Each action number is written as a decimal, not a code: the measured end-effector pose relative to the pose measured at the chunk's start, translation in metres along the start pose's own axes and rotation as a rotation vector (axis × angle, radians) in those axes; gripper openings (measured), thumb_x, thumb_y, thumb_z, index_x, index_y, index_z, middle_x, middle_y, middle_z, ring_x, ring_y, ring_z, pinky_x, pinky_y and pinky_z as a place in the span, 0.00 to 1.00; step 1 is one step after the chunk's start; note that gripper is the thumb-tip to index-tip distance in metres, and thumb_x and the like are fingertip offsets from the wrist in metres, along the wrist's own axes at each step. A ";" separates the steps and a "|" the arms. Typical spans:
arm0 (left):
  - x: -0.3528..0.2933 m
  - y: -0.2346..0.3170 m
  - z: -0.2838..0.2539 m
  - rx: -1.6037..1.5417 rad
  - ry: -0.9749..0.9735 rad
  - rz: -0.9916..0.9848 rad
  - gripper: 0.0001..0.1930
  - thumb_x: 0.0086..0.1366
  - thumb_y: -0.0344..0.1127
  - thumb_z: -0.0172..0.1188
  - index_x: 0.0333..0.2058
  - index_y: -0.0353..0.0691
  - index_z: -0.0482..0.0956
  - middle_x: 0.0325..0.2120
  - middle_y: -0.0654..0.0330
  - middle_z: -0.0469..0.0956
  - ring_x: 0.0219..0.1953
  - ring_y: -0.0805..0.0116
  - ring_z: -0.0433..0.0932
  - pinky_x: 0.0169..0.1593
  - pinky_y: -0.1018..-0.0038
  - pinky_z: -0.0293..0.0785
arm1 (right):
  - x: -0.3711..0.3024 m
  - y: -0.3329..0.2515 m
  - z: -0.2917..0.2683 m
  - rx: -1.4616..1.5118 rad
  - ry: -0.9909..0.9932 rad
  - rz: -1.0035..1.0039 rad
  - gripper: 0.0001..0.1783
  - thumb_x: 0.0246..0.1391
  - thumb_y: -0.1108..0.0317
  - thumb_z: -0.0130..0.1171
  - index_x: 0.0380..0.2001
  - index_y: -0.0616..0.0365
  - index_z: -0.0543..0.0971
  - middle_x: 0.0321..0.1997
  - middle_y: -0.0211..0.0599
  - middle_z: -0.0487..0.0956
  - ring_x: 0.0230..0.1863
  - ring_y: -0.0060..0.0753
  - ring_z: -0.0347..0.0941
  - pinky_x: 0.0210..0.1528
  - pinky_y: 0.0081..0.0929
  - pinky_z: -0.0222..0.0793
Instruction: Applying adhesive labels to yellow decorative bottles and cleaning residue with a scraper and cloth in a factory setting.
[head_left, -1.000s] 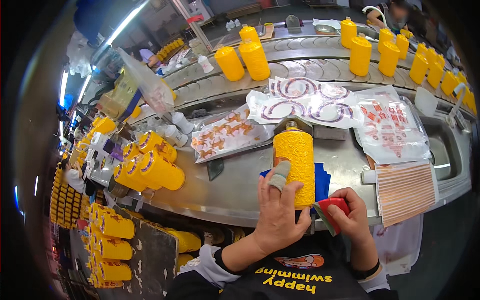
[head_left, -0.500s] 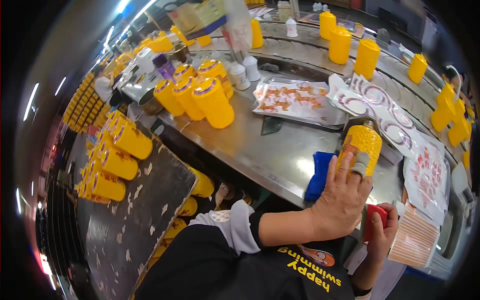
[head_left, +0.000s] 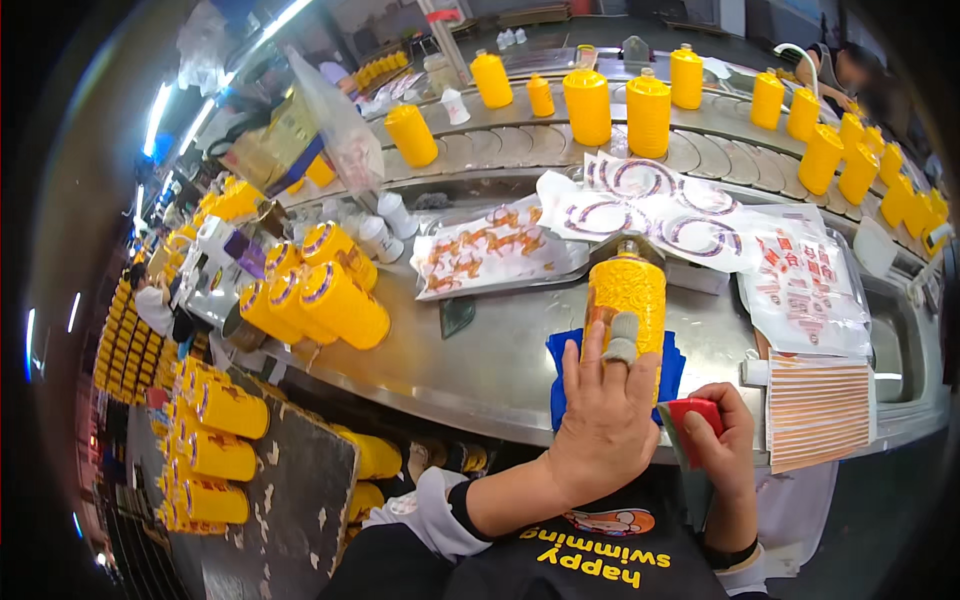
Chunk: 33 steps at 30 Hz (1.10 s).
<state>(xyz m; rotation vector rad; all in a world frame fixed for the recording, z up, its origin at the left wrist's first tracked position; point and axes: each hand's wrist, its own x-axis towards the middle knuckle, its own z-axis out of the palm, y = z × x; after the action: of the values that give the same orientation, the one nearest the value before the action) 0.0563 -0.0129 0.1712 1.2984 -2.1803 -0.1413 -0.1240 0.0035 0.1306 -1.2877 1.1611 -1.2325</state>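
Note:
A yellow embossed bottle (head_left: 635,287) lies in front of me on the bench, its neck pointing away and a blue cloth (head_left: 566,375) beneath its near end. My left hand (head_left: 603,430) rests on the bottle with fingers stretched out over its surface, beside a brown picture on its left side. A grey cover sits on one of those fingers. In my right hand (head_left: 725,440), just right of the bottle, a flat red piece with a grey-green side (head_left: 690,425) is pinched between thumb and fingers. Its exact kind is unclear.
Brown-figured transfer sheets (head_left: 490,245) lie on a metal tray (head_left: 560,272). Ring-patterned sheets (head_left: 640,215), red-printed sheets (head_left: 800,285) and a striped sheet (head_left: 820,405) are farther right. Yellow bottles (head_left: 345,305) stand left; others ride the conveyor (head_left: 520,150). A sink (head_left: 890,330) is at right.
My view has swung right, so the bench appears shifted left and more level. The left hand remains on the bottle, and the right still holds the red piece.

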 end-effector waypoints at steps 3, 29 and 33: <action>-0.002 0.001 0.000 0.024 -0.013 0.005 0.30 0.49 0.30 0.56 0.53 0.34 0.61 0.46 0.35 0.63 0.59 0.29 0.54 0.60 0.38 0.46 | -0.001 0.005 -0.001 -0.023 0.004 -0.020 0.10 0.50 0.72 0.59 0.36 0.63 0.72 0.30 0.31 0.75 0.31 0.17 0.69 0.33 0.17 0.67; -0.014 -0.027 0.002 -0.419 0.076 -0.026 0.24 0.56 0.28 0.53 0.53 0.35 0.63 0.49 0.38 0.63 0.58 0.38 0.58 0.62 0.50 0.49 | 0.000 0.004 -0.002 -0.042 -0.070 0.016 0.12 0.49 0.68 0.61 0.35 0.62 0.74 0.30 0.32 0.77 0.32 0.19 0.71 0.35 0.19 0.68; -0.018 -0.030 0.003 -0.436 0.070 -0.068 0.24 0.56 0.28 0.53 0.53 0.34 0.62 0.50 0.38 0.63 0.55 0.37 0.59 0.61 0.53 0.52 | 0.001 0.003 -0.001 0.025 -0.095 0.093 0.12 0.49 0.68 0.61 0.35 0.62 0.74 0.31 0.32 0.76 0.32 0.18 0.70 0.36 0.18 0.68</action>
<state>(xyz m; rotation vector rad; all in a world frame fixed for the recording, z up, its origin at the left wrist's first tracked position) 0.0839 -0.0139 0.1498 1.1059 -1.9075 -0.5567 -0.1253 0.0023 0.1277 -1.2466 1.1219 -1.1037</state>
